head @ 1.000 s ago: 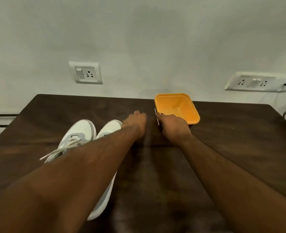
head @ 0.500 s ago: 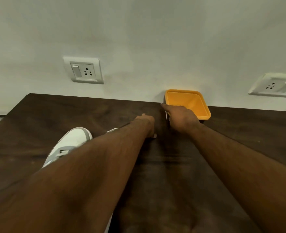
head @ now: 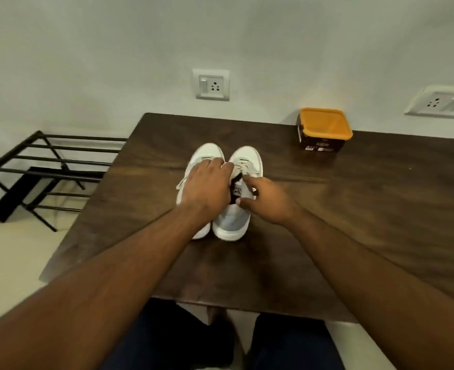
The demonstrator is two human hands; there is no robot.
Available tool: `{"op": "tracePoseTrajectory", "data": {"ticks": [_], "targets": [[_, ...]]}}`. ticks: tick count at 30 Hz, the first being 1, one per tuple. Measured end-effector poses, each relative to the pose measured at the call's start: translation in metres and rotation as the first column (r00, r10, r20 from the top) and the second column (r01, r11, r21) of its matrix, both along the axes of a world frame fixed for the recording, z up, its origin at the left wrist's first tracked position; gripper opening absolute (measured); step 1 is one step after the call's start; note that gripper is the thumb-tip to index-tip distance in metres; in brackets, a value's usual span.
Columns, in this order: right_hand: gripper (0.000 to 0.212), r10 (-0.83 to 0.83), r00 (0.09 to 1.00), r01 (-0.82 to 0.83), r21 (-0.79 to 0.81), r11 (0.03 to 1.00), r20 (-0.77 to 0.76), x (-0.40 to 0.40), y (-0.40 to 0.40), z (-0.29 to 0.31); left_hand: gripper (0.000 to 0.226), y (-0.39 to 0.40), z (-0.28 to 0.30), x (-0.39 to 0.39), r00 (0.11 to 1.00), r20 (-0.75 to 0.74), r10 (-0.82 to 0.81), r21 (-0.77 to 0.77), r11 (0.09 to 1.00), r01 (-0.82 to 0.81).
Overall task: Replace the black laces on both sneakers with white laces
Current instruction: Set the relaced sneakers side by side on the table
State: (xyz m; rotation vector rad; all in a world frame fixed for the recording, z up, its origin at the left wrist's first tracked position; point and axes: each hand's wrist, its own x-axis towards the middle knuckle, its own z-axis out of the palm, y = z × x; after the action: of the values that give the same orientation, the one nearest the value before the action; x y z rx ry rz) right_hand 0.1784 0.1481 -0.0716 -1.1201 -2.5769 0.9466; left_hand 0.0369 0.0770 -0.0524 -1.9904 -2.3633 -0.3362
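both hands (head: 207, 190) on sneakers (head: 232, 222)

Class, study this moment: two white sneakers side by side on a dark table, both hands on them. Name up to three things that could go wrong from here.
1. The left hand covers the left sneaker, so its lacing cannot be checked; a missed eyelet might go unnoticed.
2. A loose white lace end trails beside that shoe and could snag or pull when the hands move.
3. The right hand is at the right sneaker tongue; tugging there could slide the shoe toward the table near edge.
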Motion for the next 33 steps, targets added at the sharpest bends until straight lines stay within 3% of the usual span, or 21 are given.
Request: {"op": "tracePoseTrajectory", "data": {"ticks": [2,4,7,10,15,18,20,24,25,29,33], "targets": [[0.055,-0.058,0.998,0.058,0.049,0.997,-0.012,-0.003,-0.024,0.001,0.034,-0.038,-0.004,-0.010,0.996,0.048,0.068,0.034,0.997,-0.070],[0.050,-0.044,0.999,0.043,0.090,0.995,0.002,-0.007,-0.039,0.004,0.034,-0.054,-0.012,-0.019,0.985,0.130,0.115,-0.043,0.993,-0.110],[0.036,0.017,0.972,-0.056,0.163,0.985,0.234,-0.018,-0.061,0.010,0.037,-0.067,-0.016,-0.027,0.980,0.178,0.089,-0.274,0.961,-0.037],[0.035,-0.018,0.899,-0.090,0.226,0.970,0.438,-0.032,-0.065,0.015,0.031,-0.063,-0.014,-0.031,0.992,0.103,0.075,-0.351,0.936,-0.034],[0.040,0.021,0.816,-0.091,0.092,0.992,0.578,-0.060,-0.040,0.015,0.031,-0.029,-0.006,-0.042,0.998,-0.020,-0.060,-0.552,0.833,0.039],[0.041,0.090,0.772,-0.153,0.046,0.987,0.630,-0.069,-0.030,0.017,0.041,-0.012,-0.006,-0.053,0.991,0.018,-0.131,-0.653,0.749,0.111],[0.027,0.131,0.764,-0.192,0.028,0.981,0.632,-0.072,-0.018,0.012,0.044,0.004,-0.011,-0.061,0.985,0.068,-0.155,-0.696,0.700,0.159],[0.012,0.159,0.777,-0.200,-0.001,0.980,0.609,-0.068,-0.008,-0.004,0.040,0.006,-0.020,-0.069,0.967,0.153,-0.204,-0.653,0.714,0.254],[0.019,0.154,0.781,-0.186,-0.010,0.983,0.606,-0.068,-0.007,-0.007,0.038,0.004,-0.019,-0.071,0.962,0.173,-0.209,-0.633,0.725,0.271],[0.030,0.114,0.808,-0.109,-0.044,0.993,0.578,-0.066,-0.018,0.002,0.034,-0.007,-0.008,-0.066,0.963,0.235,-0.129,-0.631,0.734,0.252],[0.030,0.099,0.790,0.005,-0.168,0.986,0.605,-0.072,-0.030,0.037,0.033,-0.015,0.027,-0.065,0.962,0.273,-0.016,-0.724,0.655,0.217]]}}
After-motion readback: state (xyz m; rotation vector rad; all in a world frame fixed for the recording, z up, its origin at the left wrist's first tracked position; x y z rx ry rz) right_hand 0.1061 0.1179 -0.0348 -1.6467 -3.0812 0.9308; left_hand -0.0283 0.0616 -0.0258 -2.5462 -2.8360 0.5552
